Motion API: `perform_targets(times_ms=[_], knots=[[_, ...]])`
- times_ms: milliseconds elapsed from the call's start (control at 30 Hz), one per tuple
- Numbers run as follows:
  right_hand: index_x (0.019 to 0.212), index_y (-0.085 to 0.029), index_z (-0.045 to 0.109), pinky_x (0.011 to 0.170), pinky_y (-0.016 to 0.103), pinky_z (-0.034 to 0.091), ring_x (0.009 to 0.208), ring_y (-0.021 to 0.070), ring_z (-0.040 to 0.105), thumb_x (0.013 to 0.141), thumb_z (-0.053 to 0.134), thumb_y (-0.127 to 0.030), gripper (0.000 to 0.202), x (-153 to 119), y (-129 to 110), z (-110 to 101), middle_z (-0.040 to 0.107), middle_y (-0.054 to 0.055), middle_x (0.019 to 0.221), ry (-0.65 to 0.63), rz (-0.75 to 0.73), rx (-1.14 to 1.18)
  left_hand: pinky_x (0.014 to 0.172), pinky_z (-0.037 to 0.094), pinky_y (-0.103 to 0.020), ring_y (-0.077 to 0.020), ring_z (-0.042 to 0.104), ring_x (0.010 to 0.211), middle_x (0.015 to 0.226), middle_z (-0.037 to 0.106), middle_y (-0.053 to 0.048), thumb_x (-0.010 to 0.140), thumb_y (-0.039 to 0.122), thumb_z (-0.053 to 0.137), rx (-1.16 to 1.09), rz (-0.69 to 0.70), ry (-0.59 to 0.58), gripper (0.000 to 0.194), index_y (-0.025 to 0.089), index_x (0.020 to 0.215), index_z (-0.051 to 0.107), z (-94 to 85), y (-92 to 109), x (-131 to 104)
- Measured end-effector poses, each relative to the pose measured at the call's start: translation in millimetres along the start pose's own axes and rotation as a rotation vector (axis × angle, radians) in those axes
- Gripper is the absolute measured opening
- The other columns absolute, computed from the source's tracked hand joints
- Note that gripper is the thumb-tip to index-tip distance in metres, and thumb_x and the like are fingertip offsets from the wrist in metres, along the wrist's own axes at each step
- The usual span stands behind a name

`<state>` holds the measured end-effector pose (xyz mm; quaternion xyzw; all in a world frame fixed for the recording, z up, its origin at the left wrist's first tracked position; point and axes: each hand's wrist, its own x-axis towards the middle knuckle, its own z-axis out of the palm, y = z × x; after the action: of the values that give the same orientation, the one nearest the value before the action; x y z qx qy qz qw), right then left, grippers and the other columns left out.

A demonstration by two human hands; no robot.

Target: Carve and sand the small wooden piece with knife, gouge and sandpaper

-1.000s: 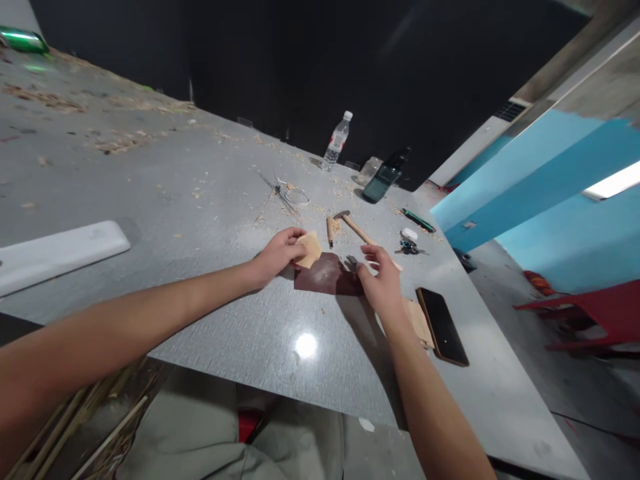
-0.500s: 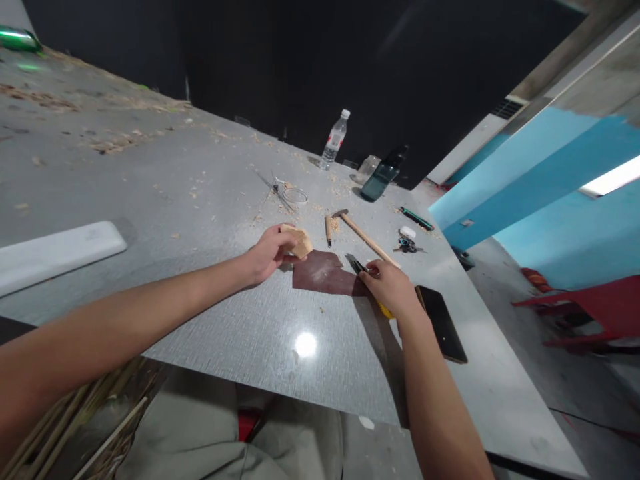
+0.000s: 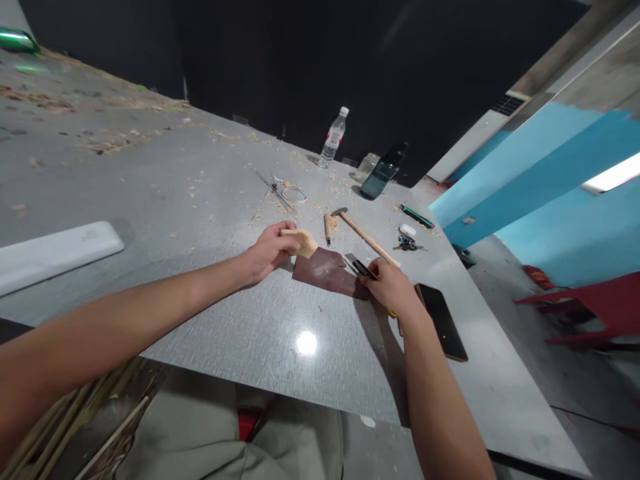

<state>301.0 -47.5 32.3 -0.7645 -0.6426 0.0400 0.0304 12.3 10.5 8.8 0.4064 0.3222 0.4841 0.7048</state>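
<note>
Pale and thin, a small piece of wood point(image 3: 303, 243) is pinched in my left hand point(image 3: 271, 252), over the left end of a dark brown sheet of sandpaper point(image 3: 325, 270). My right hand point(image 3: 391, 285) is closed round a yellow and black utility knife point(image 3: 361, 268), its blade out and pointing left above the sandpaper's right part. Part of the knife's handle is hidden under my palm. Just beyond the sheet lie a short wooden-handled tool point(image 3: 327, 230) and a hammer point(image 3: 367, 237) with a wooden handle.
Right of my right hand lies a dark phone point(image 3: 443, 321). Keys point(image 3: 407, 243), a white case point(image 3: 407, 230) and a green-black pen-like tool point(image 3: 417, 217) are farther back. Two bottles, a clear one point(image 3: 334, 139) and a dark one point(image 3: 383, 175), stand at the back. Wood shavings point(image 3: 125, 140) litter the table.
My left hand has turned the wood piece, so its broad face shows at a different angle, slightly farther right. The knife in my right hand has shifted slightly.
</note>
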Motion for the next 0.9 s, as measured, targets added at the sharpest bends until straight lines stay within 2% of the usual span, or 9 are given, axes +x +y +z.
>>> perform_targets(times_ms=[100, 233, 333, 400, 533, 600, 733, 900], knots=[[0.102, -0.022, 0.061, 0.065, 0.033, 0.033, 0.086, 0.0295, 0.068, 0.092, 0.068, -0.031, 0.016, -1, -2, -4, 0.075, 0.013, 0.098, 0.052, 0.019, 0.019, 0.064, 0.043, -0.023, -0.0115, 0.06, 0.075, 0.082, 0.061, 0.004, 0.056, 0.018, 0.077, 0.037, 0.02, -0.001, 0.04, 0.021, 0.086, 0.05, 1.1, 0, 0], [0.118, -0.021, 0.054, 0.07, 0.035, 0.036, 0.09, 0.0329, 0.069, 0.097, 0.057, -0.032, 0.024, -4, -9, -9, 0.074, 0.016, 0.102, 0.168, 0.05, 0.07, 0.063, 0.04, -0.023, -0.0096, 0.054, 0.071, 0.076, 0.054, 0.006, 0.058, 0.021, 0.081, 0.097, 0.089, 0.002, 0.04, 0.021, 0.078, 0.045, 3.2, -3, -1], [0.117, -0.023, 0.051, 0.076, 0.038, 0.042, 0.093, 0.0337, 0.068, 0.096, 0.054, -0.035, 0.025, -9, -24, -7, 0.073, 0.015, 0.104, 0.311, 0.003, 0.296, 0.061, 0.035, -0.023, -0.0088, 0.048, 0.068, 0.073, 0.049, 0.006, 0.06, 0.023, 0.082, 0.158, 0.14, 0.007, 0.042, 0.021, 0.075, 0.043, 4.1, -7, 0], [0.112, -0.024, 0.052, 0.079, 0.04, 0.045, 0.092, 0.032, 0.068, 0.093, 0.057, -0.038, 0.024, -16, -39, -1, 0.073, 0.013, 0.101, 0.352, -0.054, 0.511, 0.06, 0.032, -0.023, -0.0089, 0.045, 0.066, 0.071, 0.048, 0.006, 0.06, 0.023, 0.084, 0.195, 0.161, 0.009, 0.042, 0.021, 0.074, 0.044, 4.0, -8, 0], [0.105, -0.025, 0.059, 0.071, 0.036, 0.048, 0.076, 0.0244, 0.064, 0.088, 0.061, -0.039, 0.021, -32, -71, 10, 0.07, 0.004, 0.085, 0.186, -0.147, 0.861, 0.061, 0.032, -0.024, -0.0098, 0.041, 0.067, 0.071, 0.047, 0.006, 0.063, 0.026, 0.085, 0.306, 0.261, -0.024, 0.042, 0.021, 0.072, 0.044, 3.1, -9, -1], [0.097, -0.025, 0.062, 0.069, 0.034, 0.048, 0.072, 0.0215, 0.062, 0.087, 0.061, -0.037, 0.015, -38, -80, 12, 0.067, 0.001, 0.081, 0.121, -0.185, 0.962, 0.064, 0.034, -0.025, -0.0105, 0.043, 0.07, 0.074, 0.05, 0.005, 0.067, 0.028, 0.084, 0.369, 0.332, -0.059, 0.042, 0.021, 0.073, 0.044, 3.6, -10, -2], [0.083, -0.024, 0.062, 0.062, 0.031, 0.04, 0.063, 0.0166, 0.051, 0.089, 0.063, -0.042, 0.02, -42, -81, 8, 0.057, -0.002, 0.069, 0.135, -0.188, 1.024, 0.066, 0.038, -0.025, -0.0115, 0.048, 0.073, 0.081, 0.056, 0.003, 0.067, 0.03, 0.084, 0.357, 0.327, -0.088, 0.041, 0.021, 0.078, 0.046, 6.7, -10, -4], [0.077, -0.024, 0.058, 0.057, 0.03, 0.034, 0.059, 0.0158, 0.045, 0.095, 0.06, -0.051, 0.033, -40, -73, 5, 0.052, -0.003, 0.064, 0.17, -0.182, 0.969, 0.063, 0.037, -0.024, -0.0106, 0.046, 0.069, 0.074, 0.051, 0.004, 0.066, 0.034, 0.082, 0.354, 0.236, -0.042, 0.041, 0.021, 0.074, 0.044, 6.6, -11, -3]])
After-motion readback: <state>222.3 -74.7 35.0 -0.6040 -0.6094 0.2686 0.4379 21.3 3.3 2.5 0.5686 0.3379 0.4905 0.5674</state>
